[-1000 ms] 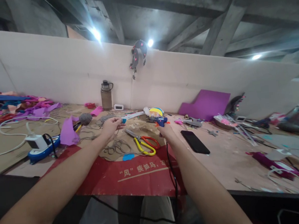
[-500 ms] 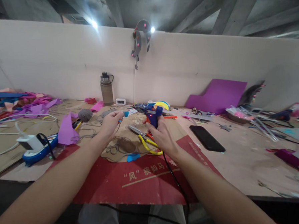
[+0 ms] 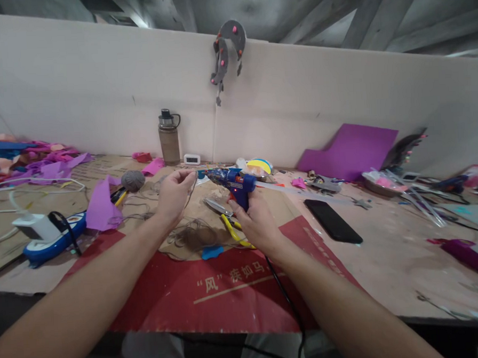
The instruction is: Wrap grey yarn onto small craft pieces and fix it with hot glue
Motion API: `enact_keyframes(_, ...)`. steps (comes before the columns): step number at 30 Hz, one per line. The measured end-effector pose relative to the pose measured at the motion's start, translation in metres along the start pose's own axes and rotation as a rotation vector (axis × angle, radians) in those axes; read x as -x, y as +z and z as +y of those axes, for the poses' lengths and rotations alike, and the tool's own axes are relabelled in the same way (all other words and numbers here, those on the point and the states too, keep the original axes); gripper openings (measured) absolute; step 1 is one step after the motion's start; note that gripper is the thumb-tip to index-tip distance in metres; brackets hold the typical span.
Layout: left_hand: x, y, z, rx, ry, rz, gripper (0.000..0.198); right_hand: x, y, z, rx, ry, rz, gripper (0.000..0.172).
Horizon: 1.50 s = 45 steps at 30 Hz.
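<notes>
A blue glue gun [image 3: 239, 187] is gripped in my right hand [image 3: 259, 218], its nozzle pointing left and a clear glue stick coming out of its back. My left hand [image 3: 174, 195] is pinched at the nozzle's left, on a small blue piece [image 3: 202, 175] with grey yarn hanging below. Whether nozzle and piece touch is too small to tell. Beneath the hands lie scissors [image 3: 216, 207], yellow-handled pliers [image 3: 233, 230], loose grey yarn [image 3: 193, 232] and a blue felt scrap [image 3: 212, 252].
A bottle [image 3: 168, 140] stands by the wall, near a grey yarn ball [image 3: 133, 180]. At left is a blue power strip [image 3: 56, 244] with cables. A black phone [image 3: 332, 220] lies at right. The glue gun's cord runs over the table's front edge.
The glue gun's nozzle and my left fingers are closer together; the gun has moved slightly left. The small blue piece is now near the nozzle tip. The view has shifted slightly.
</notes>
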<state>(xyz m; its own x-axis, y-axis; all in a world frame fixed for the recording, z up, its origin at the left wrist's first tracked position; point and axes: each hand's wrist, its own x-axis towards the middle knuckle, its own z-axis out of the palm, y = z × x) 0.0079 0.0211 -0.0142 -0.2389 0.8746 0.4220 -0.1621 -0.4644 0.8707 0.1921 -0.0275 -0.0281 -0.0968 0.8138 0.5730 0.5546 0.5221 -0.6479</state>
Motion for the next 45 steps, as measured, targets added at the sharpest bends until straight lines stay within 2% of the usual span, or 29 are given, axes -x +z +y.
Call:
enact_keyframes(6,0.001,0.002,0.0002,-0.019,-0.011,0.0,0.018,-0.0004,0.0005,0.0015,-0.015,-0.015,0.031,0.03)
enact_keyframes(16,0.0036,0.0029,0.0,-0.05,0.03,-0.036,0.016,0.0,-0.0014,-0.0035,-0.019,0.017,0.008,0.033)
enact_keyframes(26,0.0032,0.0029,-0.001,-0.064,0.042,-0.014,0.016,0.0006,-0.0013,-0.0043,-0.016,-0.027,0.02,0.032)
enact_keyframes(45,0.0026,0.0023,0.0002,-0.093,0.045,-0.006,0.017,0.002,-0.0014,-0.0061,-0.005,-0.008,0.02,0.033)
